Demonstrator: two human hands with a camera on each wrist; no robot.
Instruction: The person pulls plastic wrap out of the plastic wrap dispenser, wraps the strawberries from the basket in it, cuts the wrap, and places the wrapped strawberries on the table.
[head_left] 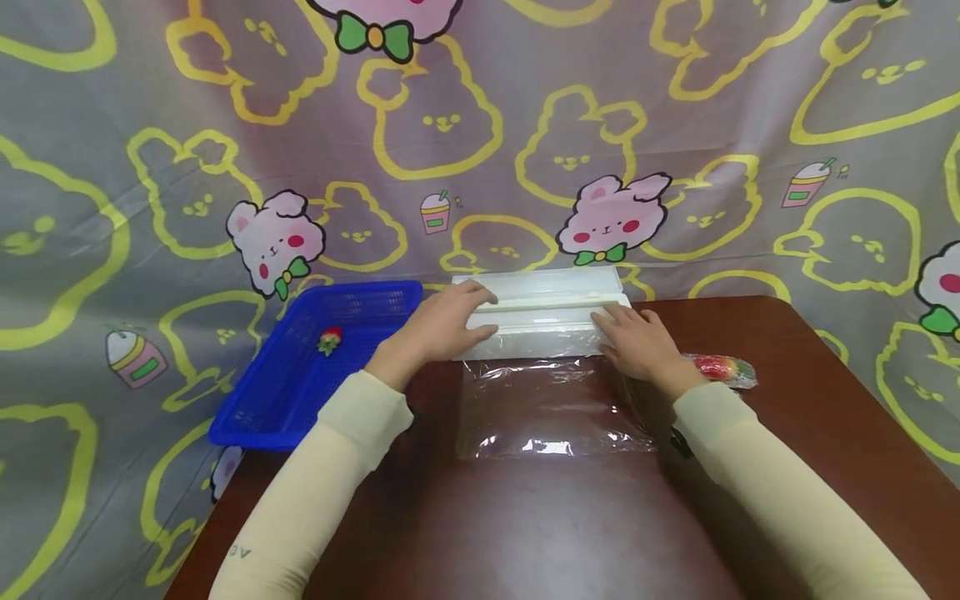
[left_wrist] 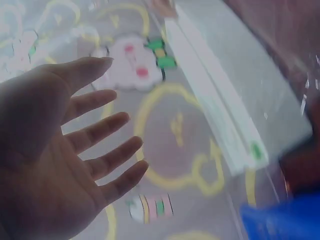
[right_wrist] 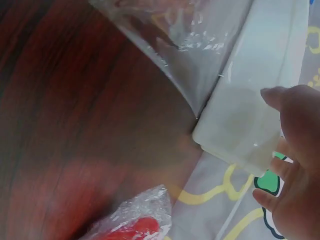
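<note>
A white cling film dispenser (head_left: pixel 551 342) lies across the far part of the table, a pale rail along its top. From its front a sheet of clear cling film (head_left: pixel 555 408) spreads over the tabletop. My left hand (head_left: pixel 446 323) is at the dispenser's left end, and in the left wrist view its fingers (left_wrist: pixel 107 127) are spread and almost straight, holding nothing. At the opposite end is my right hand (head_left: pixel 637 342), fingers loosely bent. In the right wrist view its thumb overlaps the dispenser (right_wrist: pixel 245 95) and the other fingers show past the end.
A blue plastic basket (head_left: pixel 258 367) stands on the left with a strawberry (head_left: pixel 329 340) in it. Right of the dispenser, beside my right wrist, lies a film-wrapped bundle (head_left: pixel 726 370) of red and green items. A patterned cloth (head_left: pixel 487 192) hangs behind the brown table (head_left: pixel 525 533).
</note>
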